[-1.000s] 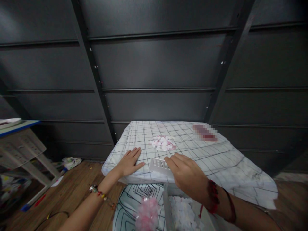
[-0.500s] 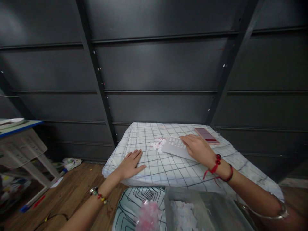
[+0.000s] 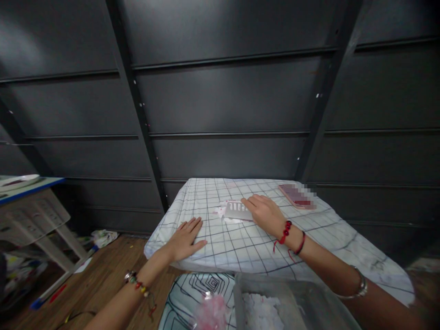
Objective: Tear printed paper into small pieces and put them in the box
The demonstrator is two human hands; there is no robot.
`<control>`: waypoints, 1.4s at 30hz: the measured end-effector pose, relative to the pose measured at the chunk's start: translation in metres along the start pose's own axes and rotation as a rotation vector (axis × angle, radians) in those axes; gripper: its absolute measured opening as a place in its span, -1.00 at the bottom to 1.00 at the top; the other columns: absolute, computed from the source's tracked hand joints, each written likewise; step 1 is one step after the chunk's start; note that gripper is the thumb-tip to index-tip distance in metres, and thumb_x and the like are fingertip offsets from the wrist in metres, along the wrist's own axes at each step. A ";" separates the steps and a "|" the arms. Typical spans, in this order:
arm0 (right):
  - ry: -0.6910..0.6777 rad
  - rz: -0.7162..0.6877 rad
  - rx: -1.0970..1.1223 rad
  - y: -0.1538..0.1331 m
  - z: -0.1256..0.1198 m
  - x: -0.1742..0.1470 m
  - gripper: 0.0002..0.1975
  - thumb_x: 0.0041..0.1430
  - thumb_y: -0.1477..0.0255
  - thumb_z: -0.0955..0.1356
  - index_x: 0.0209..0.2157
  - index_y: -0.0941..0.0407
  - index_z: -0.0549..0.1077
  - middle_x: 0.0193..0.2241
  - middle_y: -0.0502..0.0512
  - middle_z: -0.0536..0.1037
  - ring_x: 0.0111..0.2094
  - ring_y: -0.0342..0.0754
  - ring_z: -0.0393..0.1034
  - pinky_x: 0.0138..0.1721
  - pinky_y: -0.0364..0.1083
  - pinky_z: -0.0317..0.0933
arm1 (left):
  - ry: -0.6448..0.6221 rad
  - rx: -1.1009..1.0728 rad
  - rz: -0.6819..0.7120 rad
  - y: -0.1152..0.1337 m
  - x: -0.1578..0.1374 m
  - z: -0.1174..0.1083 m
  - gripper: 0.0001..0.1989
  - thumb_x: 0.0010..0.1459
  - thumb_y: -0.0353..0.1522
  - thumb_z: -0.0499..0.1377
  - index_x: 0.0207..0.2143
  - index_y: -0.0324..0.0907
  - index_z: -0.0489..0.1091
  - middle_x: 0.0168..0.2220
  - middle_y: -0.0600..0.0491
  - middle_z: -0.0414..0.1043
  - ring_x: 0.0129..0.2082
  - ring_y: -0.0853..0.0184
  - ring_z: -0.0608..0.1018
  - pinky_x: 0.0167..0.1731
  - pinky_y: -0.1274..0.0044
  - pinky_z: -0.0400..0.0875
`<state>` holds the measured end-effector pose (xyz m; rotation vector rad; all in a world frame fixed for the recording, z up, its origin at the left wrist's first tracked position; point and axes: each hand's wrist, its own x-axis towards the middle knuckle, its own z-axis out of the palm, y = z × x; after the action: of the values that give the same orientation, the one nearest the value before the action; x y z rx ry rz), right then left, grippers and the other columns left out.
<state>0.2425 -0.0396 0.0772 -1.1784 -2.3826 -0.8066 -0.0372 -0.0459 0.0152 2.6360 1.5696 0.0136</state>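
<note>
My right hand holds the end of a white slotted piece, near the middle of the frame. My fingers hide that end. The piece is in front of some paper scraps, and a few peek out on its left. My left hand lies flat and holds nothing, thumb out, on the checked white surface. A pink phone lies on it too, past my right hand, and part of it is blurred.

At the bottom middle is a see-through box with white bits inside. Just left of it is a shiny pink bundle, on something with black lines. A blue-edged desk with a white plate is at the left edge. A big dark wall fills the top.
</note>
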 end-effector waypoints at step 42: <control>-0.101 -0.082 0.154 -0.041 -0.007 0.034 -0.72 0.08 0.68 0.16 -0.22 0.20 0.39 -0.37 0.14 0.46 -0.29 -0.08 0.28 -0.26 -0.10 0.16 | 0.099 -0.078 0.041 -0.008 0.001 0.012 -0.29 0.15 0.01 -0.10 0.20 -0.28 -0.01 0.23 -0.17 -0.10 0.21 0.09 -0.01 0.12 0.25 -0.14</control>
<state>0.1898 -0.0431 0.0876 -1.0900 -2.5384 -0.5878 -0.0431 -0.0421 0.0028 2.6443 1.5092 0.2066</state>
